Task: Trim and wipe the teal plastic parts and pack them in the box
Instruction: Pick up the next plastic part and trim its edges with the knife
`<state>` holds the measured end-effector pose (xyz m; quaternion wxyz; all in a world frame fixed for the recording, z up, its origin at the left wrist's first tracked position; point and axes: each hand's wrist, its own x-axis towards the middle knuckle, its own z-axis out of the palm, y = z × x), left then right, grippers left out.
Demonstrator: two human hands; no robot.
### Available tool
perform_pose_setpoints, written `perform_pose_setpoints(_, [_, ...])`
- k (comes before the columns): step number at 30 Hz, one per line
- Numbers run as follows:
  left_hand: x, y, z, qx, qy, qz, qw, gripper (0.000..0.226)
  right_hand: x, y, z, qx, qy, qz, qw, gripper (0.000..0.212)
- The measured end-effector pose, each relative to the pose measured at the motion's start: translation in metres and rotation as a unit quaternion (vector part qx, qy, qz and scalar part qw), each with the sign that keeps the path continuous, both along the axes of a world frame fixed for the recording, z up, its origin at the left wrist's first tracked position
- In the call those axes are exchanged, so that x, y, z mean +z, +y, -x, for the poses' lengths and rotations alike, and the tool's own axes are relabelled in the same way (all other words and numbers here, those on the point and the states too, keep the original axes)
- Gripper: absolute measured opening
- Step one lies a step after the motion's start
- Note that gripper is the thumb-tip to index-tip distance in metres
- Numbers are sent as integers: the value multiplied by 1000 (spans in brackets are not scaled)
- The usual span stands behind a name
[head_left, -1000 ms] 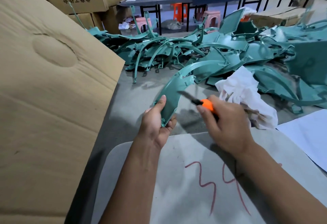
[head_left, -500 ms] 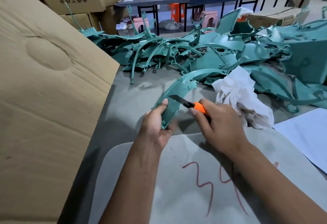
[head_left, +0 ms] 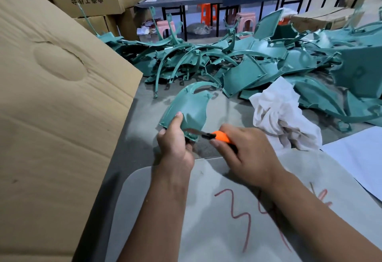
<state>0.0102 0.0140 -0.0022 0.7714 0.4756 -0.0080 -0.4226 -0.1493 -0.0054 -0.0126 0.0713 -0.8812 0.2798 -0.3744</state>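
Box flap [head_left: 51,96] is lying far left. My left hand [head_left: 175,143] is gripping the teal part [head_left: 188,108] by its near end, long axis running away from me over the tabletop [head_left: 136,137]. My right hand [head_left: 246,154], closed on the orange knife [head_left: 219,136], is laying the blade leftward across that near edge.

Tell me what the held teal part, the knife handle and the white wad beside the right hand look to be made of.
Teal part: moulded plastic, satin sheen, thin ribbed edges.
Knife handle: apparently smooth orange plastic, with a grey, probably metal blade.
White wad: soft cloth or paper, matte and crumpled; which one is unclear.
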Motion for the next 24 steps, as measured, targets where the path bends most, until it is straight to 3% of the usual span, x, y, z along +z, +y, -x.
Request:
perform_pose_setpoints(3, [2, -1, -2, 15, 3, 9, 1000, 35, -4, -1, -2, -41, 41, -14, 998, 43])
perform_pose_setpoints(7, [3, -1, -5, 45, 4, 9, 999, 31, -4, -10, 9, -115, 6, -17, 993, 44])
perform_pose_setpoints(10, [2, -1, -6, 47, 14, 8, 999, 33, -3, -9, 13, -62, -15, -16, 998, 42])
perform_pose_setpoints(12, [2, -1, -5, 43, 25, 10, 999, 34, -4, -5, 9, -28, 21, -9, 999, 42])
perform_pose_setpoints(17, [3, 1, -5, 36, 65, 23, 997, 31, -4, -12, 10, -117, 11, -25, 993, 45])
perform_pose_setpoints(20, [4, 2, -4, 31, 74, 19, 997, 27, -3, -10, 12, -72, -25, -3, 997, 39])
perform_pose_setpoints(22, [5, 2, -1, 21, 91, 34, 995, 23, -5, -3, 6, -31, 3, 19, 999, 38])
perform_pose_setpoints(24, [6, 4, 1, 9, 104, 56, 993, 19, -7, -4, 3, -51, 29, 19, 998, 42])
